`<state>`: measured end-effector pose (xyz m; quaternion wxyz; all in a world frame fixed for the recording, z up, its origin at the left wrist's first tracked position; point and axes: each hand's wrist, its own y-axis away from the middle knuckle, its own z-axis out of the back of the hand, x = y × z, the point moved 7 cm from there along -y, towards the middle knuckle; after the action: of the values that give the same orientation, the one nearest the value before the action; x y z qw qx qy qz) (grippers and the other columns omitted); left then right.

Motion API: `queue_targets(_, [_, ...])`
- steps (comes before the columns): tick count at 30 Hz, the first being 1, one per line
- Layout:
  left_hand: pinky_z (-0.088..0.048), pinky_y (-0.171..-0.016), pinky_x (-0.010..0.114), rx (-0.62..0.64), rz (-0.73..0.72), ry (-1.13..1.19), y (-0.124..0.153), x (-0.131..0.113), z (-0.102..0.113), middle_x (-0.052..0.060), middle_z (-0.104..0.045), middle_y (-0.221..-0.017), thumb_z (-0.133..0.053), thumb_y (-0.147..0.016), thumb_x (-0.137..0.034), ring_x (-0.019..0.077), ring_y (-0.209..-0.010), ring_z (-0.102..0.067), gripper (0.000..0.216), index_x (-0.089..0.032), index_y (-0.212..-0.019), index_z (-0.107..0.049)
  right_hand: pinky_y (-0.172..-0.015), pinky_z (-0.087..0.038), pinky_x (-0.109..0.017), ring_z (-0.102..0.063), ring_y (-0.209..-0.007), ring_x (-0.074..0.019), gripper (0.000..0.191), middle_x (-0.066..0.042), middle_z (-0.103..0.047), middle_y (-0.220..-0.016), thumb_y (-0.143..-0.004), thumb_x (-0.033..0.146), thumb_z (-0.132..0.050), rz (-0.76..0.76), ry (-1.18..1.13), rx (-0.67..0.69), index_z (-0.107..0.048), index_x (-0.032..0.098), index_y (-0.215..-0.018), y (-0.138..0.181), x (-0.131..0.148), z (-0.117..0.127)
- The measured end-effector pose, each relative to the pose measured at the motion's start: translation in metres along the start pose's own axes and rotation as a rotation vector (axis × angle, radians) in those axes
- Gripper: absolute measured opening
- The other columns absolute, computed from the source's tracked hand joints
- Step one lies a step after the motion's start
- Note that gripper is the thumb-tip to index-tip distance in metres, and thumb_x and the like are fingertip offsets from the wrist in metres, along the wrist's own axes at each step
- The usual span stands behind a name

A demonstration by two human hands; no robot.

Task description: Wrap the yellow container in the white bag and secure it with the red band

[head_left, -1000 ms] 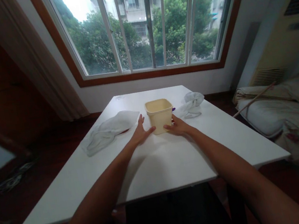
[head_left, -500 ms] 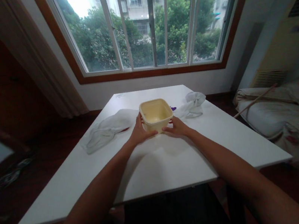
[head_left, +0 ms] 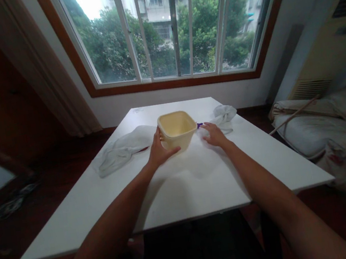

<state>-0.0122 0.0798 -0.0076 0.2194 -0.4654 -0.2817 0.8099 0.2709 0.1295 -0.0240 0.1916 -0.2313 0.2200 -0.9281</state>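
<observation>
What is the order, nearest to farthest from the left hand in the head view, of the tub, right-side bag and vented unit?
1. Tub: against the left hand, rightward.
2. Right-side bag: farther right, on the table.
3. Vented unit: far right, beyond the table.

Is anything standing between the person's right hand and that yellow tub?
Possibly: a small purple object shows between the right hand and the yellow tub, up near the tub's rim, though I can't tell whether it lies in the gap or farther back. Lower down, nothing visible blocks the way.
</observation>
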Motion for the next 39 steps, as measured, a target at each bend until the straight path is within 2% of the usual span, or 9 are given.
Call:
queue_targets(3, [-0.052, -0.097, 0.047, -0.031, 0.112, 0.095, 0.0, 0.009, -0.001, 0.016, -0.044, -0.147, -0.091, -0.053, -0.047, 0.0302, -0.119, -0.057, 0.128, -0.026, -0.156, -0.018, -0.116, -0.029, -0.054, -0.039, -0.141, -0.0342, 0.055, -0.019, -0.047, -0.15, -0.085, 0.028, -0.066, -0.247, 0.182, 0.071, -0.057, 0.017, -0.138, 0.006, -0.053, -0.001])
queue_targets(7, [-0.053, -0.095, 0.045, -0.048, 0.201, 0.153, 0.0, 0.024, -0.002, 0.015, -0.045, -0.146, -0.092, -0.054, -0.045, 0.0292, -0.118, -0.058, 0.127, -0.03, -0.156, -0.018, -0.108, -0.037, -0.051, -0.051, -0.13, -0.0314, 0.037, -0.015, -0.061, -0.136, -0.094, 0.035, -0.052, -0.353, 0.225, 0.197, -0.066, 0.019, -0.125, 0.008, -0.072, -0.012])
queue_targets(14, [-0.053, -0.095, 0.046, -0.069, 0.283, 0.175, 0.003, 0.043, -0.003, 0.015, -0.048, -0.142, -0.092, -0.053, -0.046, 0.0299, -0.119, -0.059, 0.129, -0.031, -0.156, -0.015, -0.084, -0.046, -0.029, -0.064, -0.094, -0.0209, 0.025, -0.012, -0.073, -0.104, -0.093, 0.026, -0.051, -0.213, 0.145, 0.264, -0.073, 0.014, -0.098, -0.001, -0.03, -0.011])
queue_targets(19, [-0.053, -0.095, 0.045, -0.071, 0.269, 0.195, 0.002, 0.042, -0.004, 0.016, -0.047, -0.144, -0.092, -0.054, -0.046, 0.0293, -0.118, -0.059, 0.129, -0.032, -0.156, -0.015, -0.07, -0.049, -0.028, -0.064, -0.074, -0.0184, 0.025, -0.004, -0.073, -0.081, -0.085, 0.02, -0.051, 0.096, -0.194, 0.436, -0.074, 0.015, -0.081, 0.007, 0.029, -0.021])
queue_targets(22, [-0.054, -0.095, 0.044, -0.074, 0.267, 0.185, 0.003, 0.038, -0.003, 0.015, -0.044, -0.146, -0.092, -0.054, -0.046, 0.0291, -0.119, -0.059, 0.128, -0.033, -0.156, -0.016, -0.073, -0.055, -0.031, -0.068, -0.08, -0.0192, 0.029, -0.004, -0.075, -0.095, -0.079, 0.013, -0.049, 0.132, -0.382, 0.289, -0.076, 0.017, -0.087, 0.002, 0.039, -0.008])
queue_targets(25, [-0.054, -0.095, 0.044, -0.064, 0.263, 0.189, 0.003, 0.035, -0.002, 0.015, -0.043, -0.146, -0.092, -0.054, -0.046, 0.0289, -0.119, -0.058, 0.127, -0.032, -0.156, -0.016, -0.091, -0.056, -0.04, -0.067, -0.107, -0.0247, 0.042, -0.006, -0.07, -0.123, -0.069, 0.006, -0.055, 0.099, -0.268, 0.055, -0.076, 0.021, -0.102, -0.002, 0.024, 0.014])
queue_targets(30, [-0.054, -0.095, 0.045, -0.052, 0.254, 0.205, 0.004, 0.037, -0.004, 0.015, -0.048, -0.143, -0.091, -0.055, -0.046, 0.029, -0.118, -0.06, 0.128, -0.032, -0.156, -0.015, -0.101, -0.053, -0.044, -0.06, -0.123, -0.031, 0.063, -0.006, -0.054, -0.147, -0.06, -0.001, -0.063, 0.006, 0.094, 0.192, -0.072, 0.025, -0.117, 0.003, -0.003, 0.011])
queue_targets(34, [-0.053, -0.095, 0.045, -0.054, 0.257, 0.177, 0.004, 0.04, -0.004, 0.015, -0.05, -0.141, -0.092, -0.054, -0.047, 0.0287, -0.117, -0.06, 0.129, -0.032, -0.156, -0.014, -0.097, -0.053, -0.038, -0.064, -0.114, -0.0286, 0.055, -0.011, -0.054, -0.142, -0.066, 0.0, -0.062, -0.052, 0.184, 0.177, -0.072, 0.02, -0.116, 0.002, -0.01, 0.013])
queue_targets(39, [-0.052, -0.095, 0.045, -0.049, 0.234, 0.144, 0.004, 0.038, -0.003, 0.015, -0.048, -0.144, -0.091, -0.055, -0.048, 0.0294, -0.117, -0.06, 0.128, -0.031, -0.156, -0.015, -0.091, -0.053, -0.037, -0.065, -0.106, -0.0273, 0.034, -0.014, -0.059, -0.13, -0.088, 0.029, -0.059, -0.233, 0.207, -0.123, -0.066, 0.019, -0.12, -0.002, -0.016, 0.047])
